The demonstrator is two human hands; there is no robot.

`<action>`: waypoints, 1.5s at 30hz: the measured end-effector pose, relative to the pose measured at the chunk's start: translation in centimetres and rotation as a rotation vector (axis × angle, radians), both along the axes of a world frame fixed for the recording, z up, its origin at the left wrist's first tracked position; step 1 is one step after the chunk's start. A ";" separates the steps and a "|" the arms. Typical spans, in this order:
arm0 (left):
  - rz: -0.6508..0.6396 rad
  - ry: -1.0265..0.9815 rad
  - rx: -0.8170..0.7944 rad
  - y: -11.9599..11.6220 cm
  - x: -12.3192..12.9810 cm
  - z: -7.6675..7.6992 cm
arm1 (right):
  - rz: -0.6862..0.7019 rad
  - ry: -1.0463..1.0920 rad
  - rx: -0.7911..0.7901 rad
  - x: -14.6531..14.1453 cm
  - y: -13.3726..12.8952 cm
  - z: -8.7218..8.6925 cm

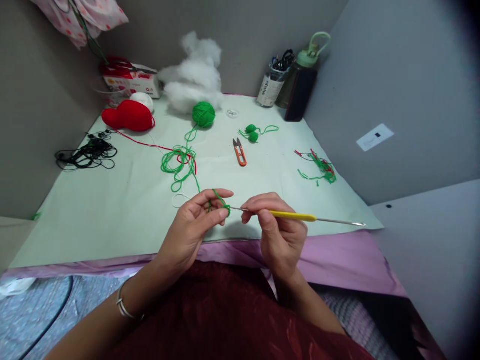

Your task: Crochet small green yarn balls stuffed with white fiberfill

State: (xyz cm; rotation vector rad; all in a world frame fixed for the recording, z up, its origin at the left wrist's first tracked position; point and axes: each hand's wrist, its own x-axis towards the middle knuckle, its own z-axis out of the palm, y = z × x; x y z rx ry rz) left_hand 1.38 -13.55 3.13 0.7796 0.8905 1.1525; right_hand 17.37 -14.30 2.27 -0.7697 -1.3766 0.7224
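Observation:
My left hand (198,217) pinches a small green crochet piece (228,210) between thumb and fingers, with green yarn looped over the raised index finger. In my right hand (277,225) is a yellow-handled crochet hook (294,215), gripped like a pencil. Its thin metal tip reaches left to the green piece, while the other metal end sticks out to the right. Loose green yarn (180,167) runs from the left hand back to a green yarn ball (203,115). Fingers hide most of the piece.
Orange thread snips (240,153) and two small green crocheted balls (253,135) lie mid-table. Yarn scraps (326,170) are at right, black cord (90,152) and red yarn (129,116) at left. Behind stand white stuffing (195,75), a pen cup (270,86) and a bottle (307,60).

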 end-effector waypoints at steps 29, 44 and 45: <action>-0.094 -0.009 0.015 0.0 -0.4 -0.5 | 0.203 0.336 -0.220 -0.5 0.5 -1.4; -0.087 -0.026 0.006 0.0 -0.5 -0.5 | 0.249 0.393 -0.295 -0.7 0.7 -1.3; -0.086 -0.025 0.010 0.0 -0.5 -0.5 | 0.254 0.397 -0.301 -0.7 0.8 -1.2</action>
